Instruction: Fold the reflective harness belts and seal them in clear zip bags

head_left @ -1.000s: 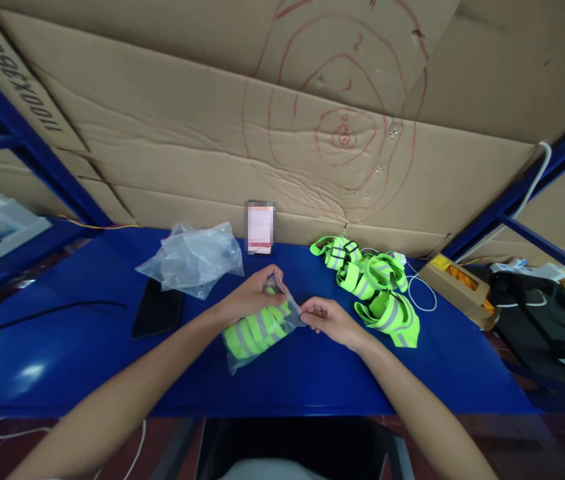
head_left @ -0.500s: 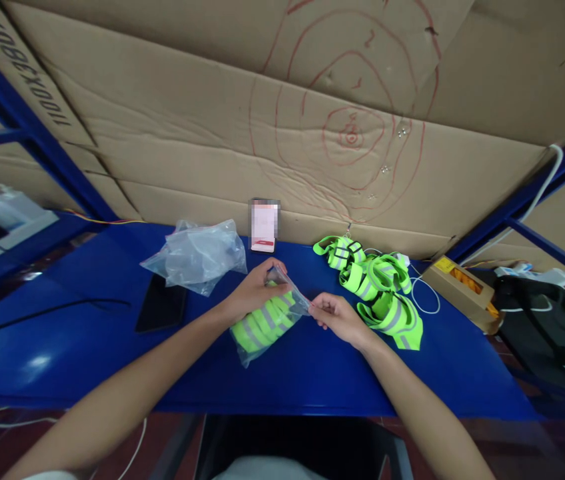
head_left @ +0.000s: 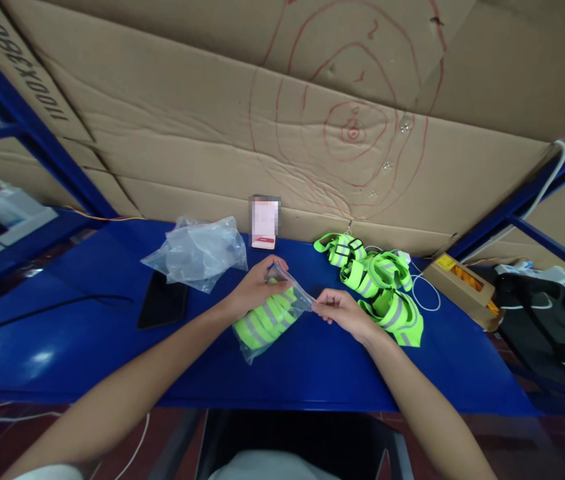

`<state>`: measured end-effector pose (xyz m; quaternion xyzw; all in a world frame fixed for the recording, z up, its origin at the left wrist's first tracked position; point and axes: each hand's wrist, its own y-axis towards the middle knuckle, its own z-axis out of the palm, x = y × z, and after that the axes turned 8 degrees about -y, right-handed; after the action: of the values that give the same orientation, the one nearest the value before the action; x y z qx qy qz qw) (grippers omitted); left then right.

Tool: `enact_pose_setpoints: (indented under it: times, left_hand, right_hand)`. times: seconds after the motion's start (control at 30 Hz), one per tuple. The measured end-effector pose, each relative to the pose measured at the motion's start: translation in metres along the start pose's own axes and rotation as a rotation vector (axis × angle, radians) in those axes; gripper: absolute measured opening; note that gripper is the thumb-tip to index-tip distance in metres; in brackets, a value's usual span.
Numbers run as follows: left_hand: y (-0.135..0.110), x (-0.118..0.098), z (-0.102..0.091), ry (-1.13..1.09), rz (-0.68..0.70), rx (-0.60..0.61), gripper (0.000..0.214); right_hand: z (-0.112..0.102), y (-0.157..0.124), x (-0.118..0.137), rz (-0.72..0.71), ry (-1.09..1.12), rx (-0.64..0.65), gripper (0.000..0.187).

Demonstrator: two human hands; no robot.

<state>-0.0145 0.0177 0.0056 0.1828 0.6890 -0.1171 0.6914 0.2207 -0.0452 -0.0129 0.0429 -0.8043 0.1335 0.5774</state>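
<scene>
A clear zip bag (head_left: pixel 302 300) with a folded neon-yellow reflective strap (head_left: pixel 267 321) inside lies slanted above the blue table. My left hand (head_left: pixel 257 287) grips one end of the bag's mouth, its fingers closed on the plastic. At the other end of that mouth, my right hand (head_left: pixel 338 312) pinches the corner between thumb and fingers. The zip edge runs stretched between both hands. Right of my right hand lies a pile of loose neon-yellow reflective straps (head_left: pixel 395 313), some with black buckles.
Several clear plastic bags (head_left: pixel 207 250) partly cover a dark phone or tablet (head_left: pixel 162 303) on the left. An upright phone (head_left: pixel 264 223) leans on the cardboard wall (head_left: pixel 187 160). A cardboard box (head_left: pixel 457 293) and a black bag (head_left: pixel 547 333) are at the right. A black cable (head_left: pixel 62 307) crosses the table (head_left: pixel 87 353).
The bag's mouth looks a little straighter between my hands, and my right hand has shifted slightly right. Both hands keep their hold. The view has moved slightly.
</scene>
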Motion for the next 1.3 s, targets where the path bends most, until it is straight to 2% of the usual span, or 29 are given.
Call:
enact_pose_setpoints:
  times: [0.1,0.3,0.43,0.6,0.87,1.0,1.13,1.3]
  left_hand:
    - [-0.001,-0.001,0.002,-0.021,-0.007,0.007,0.039]
    - [-0.005,-0.003,0.008,-0.032,-0.016,0.022,0.038]
    - [-0.008,-0.004,0.013,-0.045,-0.028,0.039,0.038]
    - [-0.009,-0.005,0.016,-0.08,-0.028,0.049,0.037]
    - [-0.007,0.0,0.014,-0.085,-0.036,-0.028,0.036]
    - [-0.007,0.001,0.015,-0.09,-0.056,-0.02,0.038]
    - [-0.008,0.002,0.018,-0.094,-0.075,-0.011,0.038]
    - [-0.009,0.007,0.021,-0.05,-0.035,0.002,0.035]
  right_hand:
    - [0.002,0.0,-0.002,-0.031,-0.013,-0.007,0.028]
    - [0.007,0.0,0.0,-0.007,0.071,0.074,0.018]
    - [0.01,0.0,-0.001,-0.018,0.089,0.057,0.018]
    - [0.011,0.0,-0.003,-0.107,0.05,0.001,0.015]
    - [0.01,0.001,-0.002,-0.131,-0.026,-0.061,0.025]
    - [0.009,0.001,-0.003,-0.169,-0.049,-0.108,0.024]
    - [0.013,0.001,-0.001,-0.161,-0.052,-0.09,0.019]
    - [0.017,0.002,-0.001,-0.147,-0.005,-0.085,0.019]
